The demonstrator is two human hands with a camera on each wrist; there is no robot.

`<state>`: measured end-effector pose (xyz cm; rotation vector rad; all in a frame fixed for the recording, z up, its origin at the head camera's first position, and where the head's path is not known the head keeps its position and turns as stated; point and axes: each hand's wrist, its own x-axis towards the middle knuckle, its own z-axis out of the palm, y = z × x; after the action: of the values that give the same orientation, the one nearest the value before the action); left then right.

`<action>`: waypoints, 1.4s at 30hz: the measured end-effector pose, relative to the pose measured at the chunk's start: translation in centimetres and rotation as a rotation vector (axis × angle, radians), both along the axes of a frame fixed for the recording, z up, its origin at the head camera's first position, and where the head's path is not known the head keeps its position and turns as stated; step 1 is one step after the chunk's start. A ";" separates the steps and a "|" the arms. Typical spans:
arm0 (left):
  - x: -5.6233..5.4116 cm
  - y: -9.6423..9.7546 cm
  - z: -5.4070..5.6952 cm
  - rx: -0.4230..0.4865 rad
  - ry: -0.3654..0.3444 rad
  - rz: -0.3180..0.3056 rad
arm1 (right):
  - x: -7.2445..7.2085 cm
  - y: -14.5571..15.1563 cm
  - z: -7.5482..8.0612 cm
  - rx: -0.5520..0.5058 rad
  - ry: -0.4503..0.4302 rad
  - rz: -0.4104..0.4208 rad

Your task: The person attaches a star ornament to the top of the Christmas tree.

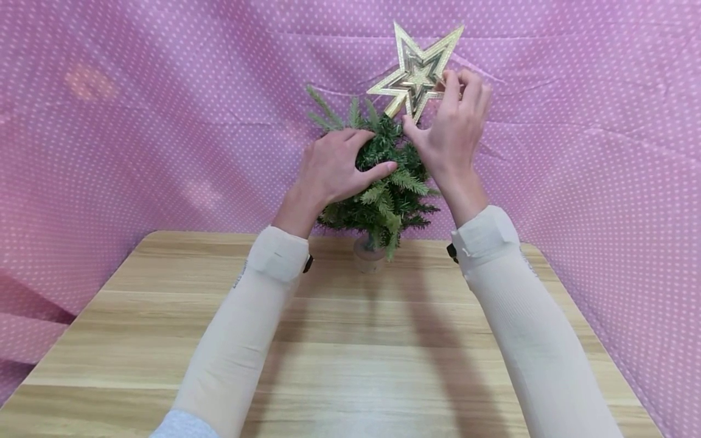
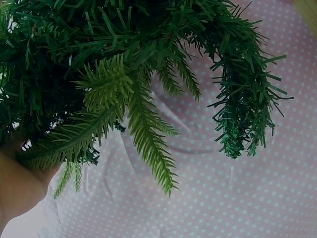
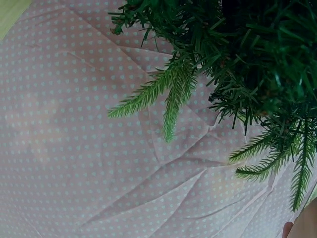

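A small green artificial Christmas tree stands at the far side of the table, its pale round base on the wood. On its tip a gold star tree topper leans to the right. My left hand holds the upper branches from the left, thumb across the front, other fingertips hidden in the greenery. My right hand holds the star at its right side, with bent fingers by the right point and thumb at the lower point. In the left wrist view, a branch crosses part of the left hand.
The light wood table stretches toward me under both forearms. Pink cloth with pale dots hangs behind the tree and along both sides, close to the table's back edge.
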<state>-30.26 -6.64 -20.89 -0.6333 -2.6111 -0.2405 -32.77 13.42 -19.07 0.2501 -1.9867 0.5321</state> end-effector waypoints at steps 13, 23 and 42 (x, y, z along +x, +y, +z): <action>0.2 0.2 -0.1 -0.004 -0.004 0.012 | 0.1 0.2 0.3 0.032 0.064 0.037; 0.2 0.2 -0.1 -0.004 -0.020 0.018 | 0.5 0.1 1.1 0.089 0.066 0.040; -0.2 0.1 0.2 -0.031 -0.018 0.012 | 0.3 0.3 1.5 0.153 0.062 0.049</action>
<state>-30.42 -6.59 -20.72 -0.6289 -2.6395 -0.2030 -32.43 13.70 -17.57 0.4065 -1.9673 0.3993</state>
